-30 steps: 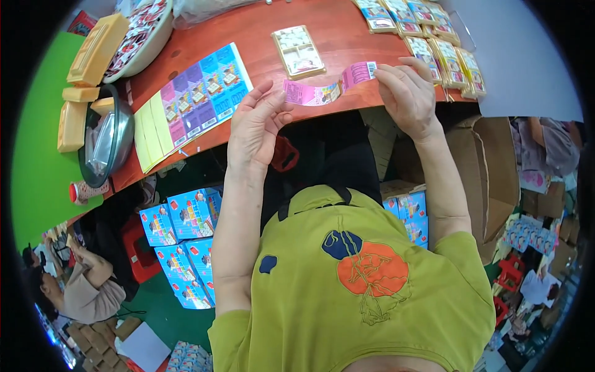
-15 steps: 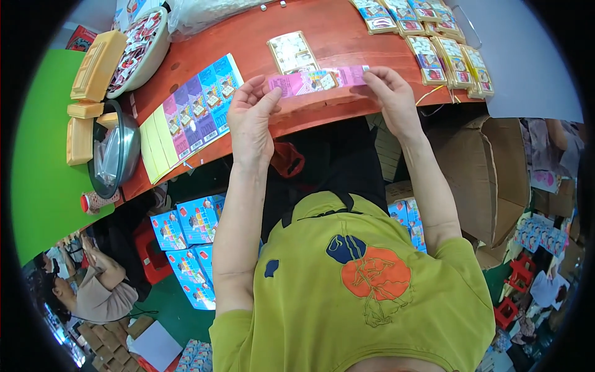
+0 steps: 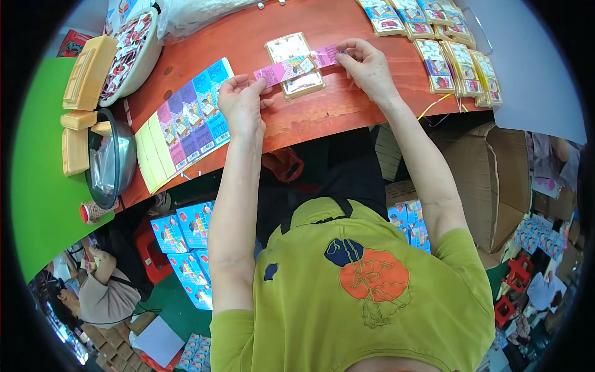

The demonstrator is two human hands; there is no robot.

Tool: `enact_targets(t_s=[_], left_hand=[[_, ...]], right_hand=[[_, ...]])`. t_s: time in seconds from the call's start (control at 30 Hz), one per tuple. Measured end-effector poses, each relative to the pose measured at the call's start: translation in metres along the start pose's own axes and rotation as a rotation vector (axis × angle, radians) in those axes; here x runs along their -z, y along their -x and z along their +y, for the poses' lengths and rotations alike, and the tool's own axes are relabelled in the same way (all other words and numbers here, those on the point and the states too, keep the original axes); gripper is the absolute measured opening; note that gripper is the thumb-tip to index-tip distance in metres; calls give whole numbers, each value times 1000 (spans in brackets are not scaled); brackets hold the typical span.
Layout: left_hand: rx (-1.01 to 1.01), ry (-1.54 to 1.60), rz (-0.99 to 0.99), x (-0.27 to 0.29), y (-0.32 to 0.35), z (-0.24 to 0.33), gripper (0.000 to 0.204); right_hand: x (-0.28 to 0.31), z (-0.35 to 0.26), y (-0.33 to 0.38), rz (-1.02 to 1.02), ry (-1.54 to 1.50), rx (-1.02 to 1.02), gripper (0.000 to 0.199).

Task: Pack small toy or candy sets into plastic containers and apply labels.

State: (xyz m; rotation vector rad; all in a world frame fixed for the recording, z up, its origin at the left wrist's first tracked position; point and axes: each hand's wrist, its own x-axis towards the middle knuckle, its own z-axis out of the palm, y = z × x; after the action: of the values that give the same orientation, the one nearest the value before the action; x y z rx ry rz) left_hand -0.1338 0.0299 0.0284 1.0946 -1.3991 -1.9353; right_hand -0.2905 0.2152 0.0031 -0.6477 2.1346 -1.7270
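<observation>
A pink printed label strip [image 3: 279, 72] is stretched between my two hands, slightly slanted. My left hand [image 3: 243, 105] pinches its left end between thumb and fingers. The right end is pinched by my right hand [image 3: 369, 69], a bit farther from me. Beneath the strip a small clear-and-gold plastic box [image 3: 305, 85] with white pieces lies on the red wooden table; the strip crosses over its middle. Whether strip and box touch, I cannot tell. Beside my left hand lie sheets of pink, purple and blue labels [image 3: 193, 116] with yellowish backing strips [image 3: 149, 155].
Several labelled boxes [image 3: 460, 69] are grouped at the table's right end. On the left are a white basin [image 3: 150, 57] of small packets, a dark bowl [image 3: 129, 162] and yellow plastic blocks [image 3: 91, 71]. A plastic bag [image 3: 192, 15] lies at the back. A cardboard carton [image 3: 483, 180] stands right, below the table.
Both hands have moved the strip away from me and leftward, from in front of the plastic box to across it. The strip now tilts up to the right.
</observation>
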Motion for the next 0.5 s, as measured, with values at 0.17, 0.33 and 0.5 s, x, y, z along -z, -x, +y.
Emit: enact_targets(t_s=[0.17,0.33,0.5], left_hand=[[26,-14,-4,1,-1,6,32],[51,-19,-13,2,-5,5,31],[52,-33,16,2,-8,4,31]], right_hand=[[-2,-5,-1,-21,-16,0,19],[-1,-10,0,-27,69,-67,20],[-3,-9,-1,-33,104,-33,20]])
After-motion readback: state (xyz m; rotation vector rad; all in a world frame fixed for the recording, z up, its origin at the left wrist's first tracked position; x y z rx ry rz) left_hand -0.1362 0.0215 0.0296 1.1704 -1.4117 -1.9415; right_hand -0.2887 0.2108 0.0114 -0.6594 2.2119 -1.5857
